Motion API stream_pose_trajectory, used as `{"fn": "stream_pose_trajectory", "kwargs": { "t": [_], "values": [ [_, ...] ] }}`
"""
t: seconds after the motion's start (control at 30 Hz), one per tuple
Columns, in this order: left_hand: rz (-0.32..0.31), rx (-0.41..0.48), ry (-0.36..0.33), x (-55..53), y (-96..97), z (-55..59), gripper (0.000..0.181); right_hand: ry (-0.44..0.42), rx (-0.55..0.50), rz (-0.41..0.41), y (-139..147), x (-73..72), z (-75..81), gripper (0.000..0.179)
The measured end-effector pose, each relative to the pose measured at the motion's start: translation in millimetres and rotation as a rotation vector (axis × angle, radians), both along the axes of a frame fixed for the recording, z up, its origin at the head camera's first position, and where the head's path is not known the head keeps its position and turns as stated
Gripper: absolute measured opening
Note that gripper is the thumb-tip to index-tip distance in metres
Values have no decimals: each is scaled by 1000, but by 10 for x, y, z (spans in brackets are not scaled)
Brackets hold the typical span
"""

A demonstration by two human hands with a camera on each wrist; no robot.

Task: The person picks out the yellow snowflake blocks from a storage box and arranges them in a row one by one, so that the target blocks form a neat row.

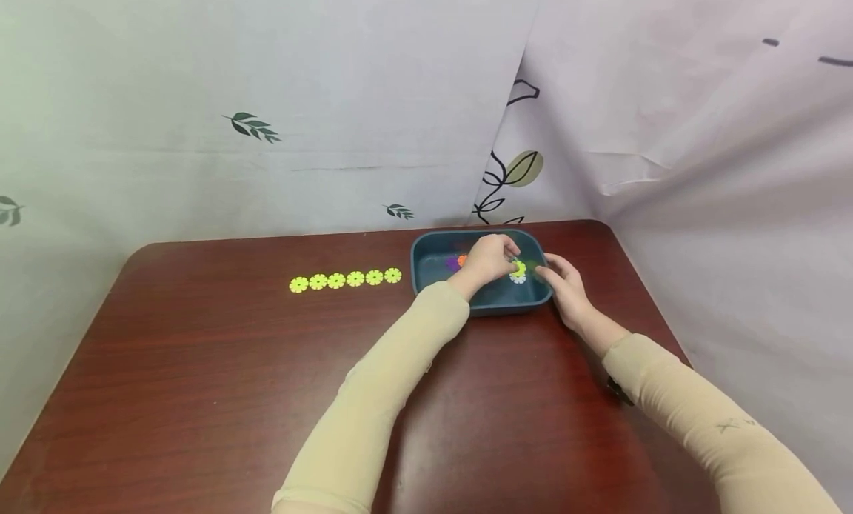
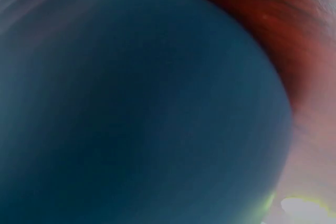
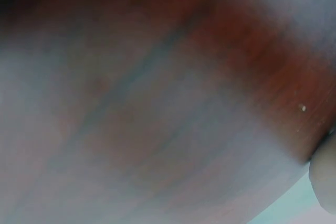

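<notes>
One yellow disc [image 1: 519, 270] (bright, petal-edged) is pinched by the nearly closed left hand [image 1: 490, 258]; the tray [image 1: 429, 266] is gripped by the right hand [image 1: 568, 290].

you wear a pale cream left sleeve [image 1: 376, 395], lightly creased, with an edge showing at each end, and a similar right sleeve [image 1: 700, 418] bearing small dark markings [image 1: 728, 425], one x-shaped; a dark piece [image 1: 620, 392] peeks from underneath.

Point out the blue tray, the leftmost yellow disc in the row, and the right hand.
Blue tray [image 1: 509, 307]: head view, on its near rim.
Leftmost yellow disc [image 1: 298, 284]: head view, on its middle.
Right hand [image 1: 569, 292]: head view, on the back of the hand.
</notes>
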State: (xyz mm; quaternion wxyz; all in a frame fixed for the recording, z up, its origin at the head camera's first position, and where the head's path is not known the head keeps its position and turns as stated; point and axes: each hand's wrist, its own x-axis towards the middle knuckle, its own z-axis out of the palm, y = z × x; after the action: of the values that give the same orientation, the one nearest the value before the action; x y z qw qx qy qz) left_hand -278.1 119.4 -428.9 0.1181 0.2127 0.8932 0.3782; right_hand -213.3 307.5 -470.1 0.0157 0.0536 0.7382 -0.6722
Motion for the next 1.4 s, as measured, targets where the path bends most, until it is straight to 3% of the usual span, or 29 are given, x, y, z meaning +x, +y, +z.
{"fn": "stream_pose_trajectory", "kwargs": {
  "t": [0.2, 0.57, 0.83, 1.4],
  "values": [
    [-84, -99, 48, -40, 48, -81, 36, 2, 2, -5, -1, 10, -15, 40],
    [-109, -166, 73, -69, 77, -120, 39, 7, -7, 0, 18, -6, 7, 34],
    [-150, -268, 151, -49, 100, -141, 37, 10, -13, 12, 25, -5, 10, 30],
    [-182, -330, 187, -42, 99, -220, 30, 11, -36, 12, 9, -1, -19, 32]
  ]
}}
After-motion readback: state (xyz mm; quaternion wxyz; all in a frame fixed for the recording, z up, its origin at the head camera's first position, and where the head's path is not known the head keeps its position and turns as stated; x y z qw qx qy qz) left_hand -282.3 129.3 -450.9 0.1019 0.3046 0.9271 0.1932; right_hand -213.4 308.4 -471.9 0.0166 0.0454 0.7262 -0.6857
